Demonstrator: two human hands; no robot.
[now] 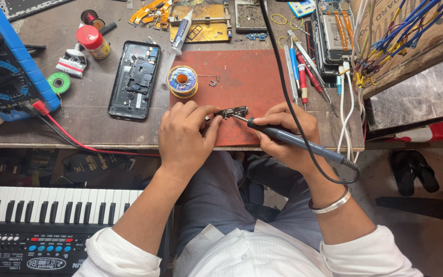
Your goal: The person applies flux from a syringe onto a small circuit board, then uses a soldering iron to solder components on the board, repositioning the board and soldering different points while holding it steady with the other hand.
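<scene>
Landmark: red mat (255, 77), lying on the worn grey workbench (91, 110).

- Small circuit board (232, 111): on the mat's near edge, dark, flat.
- Left hand (184, 137): at the mat's near left corner, fingers curled, thumb and fingertips pinching the left end of the board and pressing it down.
- Right hand (287, 134): at the mat's near right part, closed around a soldering iron (288, 137) held like a pen; the metal tip touches the board's right side. The iron's black cable (283, 77) runs away across the mat.
- Solder spool (182, 81): on the mat's left edge, upright on its flat face.
- Phone shell (135, 79): left of the mat, black, open side up.
- Multimeter (3, 66): far left of the mat, blue-cased, red lead attached.
- Red-capped bottle (94, 42): beyond the phone shell, left of the mat.
- Screwdrivers and tweezers (301, 72): along the mat's right edge.
- Keyboard instrument (42, 220): below the bench, nearer than the mat, at the left.
</scene>
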